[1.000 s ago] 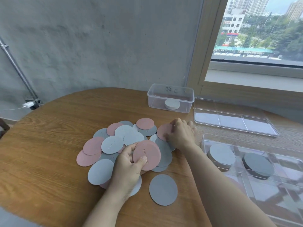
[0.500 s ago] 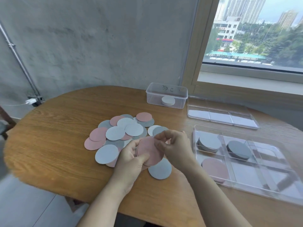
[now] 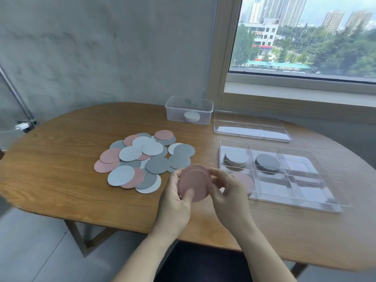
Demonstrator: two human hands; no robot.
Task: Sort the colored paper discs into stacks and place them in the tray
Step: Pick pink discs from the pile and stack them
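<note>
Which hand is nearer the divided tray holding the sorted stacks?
Right. The right hand is just beside the tray, at its left edge; the left hand is farther left, beyond the held pink discs.

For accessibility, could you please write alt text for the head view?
The left hand and right hand hold a stack of pink discs over a wooden table. Loose discs, pink, grey and pale, lie beyond; a clear divided tray with three stacks sits to the right.

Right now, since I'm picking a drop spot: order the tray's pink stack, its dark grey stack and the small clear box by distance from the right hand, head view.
1. Pink stack, near-left tray compartment, just beyond the right hand.
2. Dark grey stack, far middle compartment.
3. Small clear box, at the table's back.
</note>
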